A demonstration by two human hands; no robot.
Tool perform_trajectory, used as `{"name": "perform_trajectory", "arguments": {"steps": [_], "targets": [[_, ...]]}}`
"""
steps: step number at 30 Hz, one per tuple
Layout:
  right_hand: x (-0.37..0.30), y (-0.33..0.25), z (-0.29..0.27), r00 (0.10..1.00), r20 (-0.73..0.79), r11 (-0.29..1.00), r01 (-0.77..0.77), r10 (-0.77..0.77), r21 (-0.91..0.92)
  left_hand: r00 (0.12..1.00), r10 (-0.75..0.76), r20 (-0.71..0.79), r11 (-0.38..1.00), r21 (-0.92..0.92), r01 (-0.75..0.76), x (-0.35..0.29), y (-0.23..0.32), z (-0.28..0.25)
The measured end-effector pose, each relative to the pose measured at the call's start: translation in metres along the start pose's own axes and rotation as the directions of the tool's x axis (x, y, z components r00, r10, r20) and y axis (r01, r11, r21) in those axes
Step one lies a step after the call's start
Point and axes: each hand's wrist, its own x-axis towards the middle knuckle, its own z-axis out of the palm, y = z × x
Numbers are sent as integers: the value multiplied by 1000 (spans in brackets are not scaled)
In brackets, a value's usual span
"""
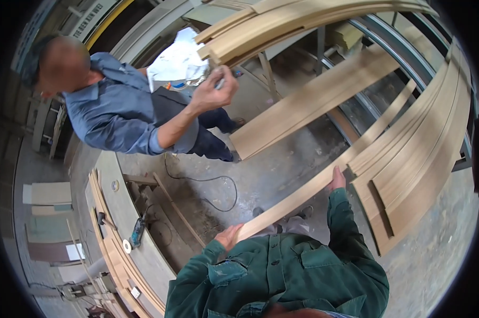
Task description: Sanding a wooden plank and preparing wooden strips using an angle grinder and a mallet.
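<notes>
A long, narrow light-wood board (295, 199) lies across the front of my body, slanting up to the far right. My left hand (229, 237) is closed around its near end, by my waist. Farther along, my right hand (337, 181) grips the board's right edge; its lower fingers are hidden beneath the wood. The board's far end reaches over a metal rack (374, 108). Just right of my right hand, a pile of similar boards (419, 153) rests at a slant, some wide and some narrow.
Facing me at the left, a person in a blue shirt (117, 111) holds white sheets (180, 59) and raises one hand. Wide boards (313, 100) lie ahead on the rack. A bench (144, 204) at left carries a power tool (137, 233) and tape. A black cable (210, 180) loops over the floor.
</notes>
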Motion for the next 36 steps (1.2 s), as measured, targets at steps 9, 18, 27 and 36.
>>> {"name": "perform_trajectory", "arguments": {"steps": [9, 18, 27, 36], "targets": [[-81, 57, -5, 983, 72, 986, -168, 169, -9, 998, 55, -12, 941, -334, -56, -7, -41, 16], [-218, 152, 30, 833, 216, 837, -420, 509, -350, 967, 229, -113, 893, -372, -255, 21, -51, 33], [-135, 72, -18, 987, 97, 988, -134, 126, 80, 969, 213, -127, 860, -446, -247, -61, -87, 48], [-146, 44, -40, 988, 123, 993, -88, 98, -82, 990, -75, -123, 958, -284, 38, -103, -30, 47]]}}
